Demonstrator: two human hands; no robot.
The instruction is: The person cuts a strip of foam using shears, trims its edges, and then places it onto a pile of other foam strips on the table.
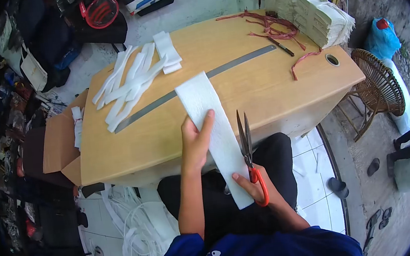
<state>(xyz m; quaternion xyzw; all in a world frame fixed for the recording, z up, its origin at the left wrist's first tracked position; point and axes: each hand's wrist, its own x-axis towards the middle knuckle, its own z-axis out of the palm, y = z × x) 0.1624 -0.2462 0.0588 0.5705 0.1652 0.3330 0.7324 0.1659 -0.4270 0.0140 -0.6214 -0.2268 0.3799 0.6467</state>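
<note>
Wooden desk (256, 92); steel ruler (243, 62). Nearside of ruler, I log remotely: white padding strip (220, 132), left hand (197, 145) clamped on it; right hand (270, 183) gripping its end plus orange-handled scissors (248, 154), likely for steadiness. Beyond ruler: narrower strips (133, 83).

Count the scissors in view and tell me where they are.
1 pair: the scissors are in the right hand, beside the white strip that the left hand holds. Others may be hidden in the clutter.
</note>
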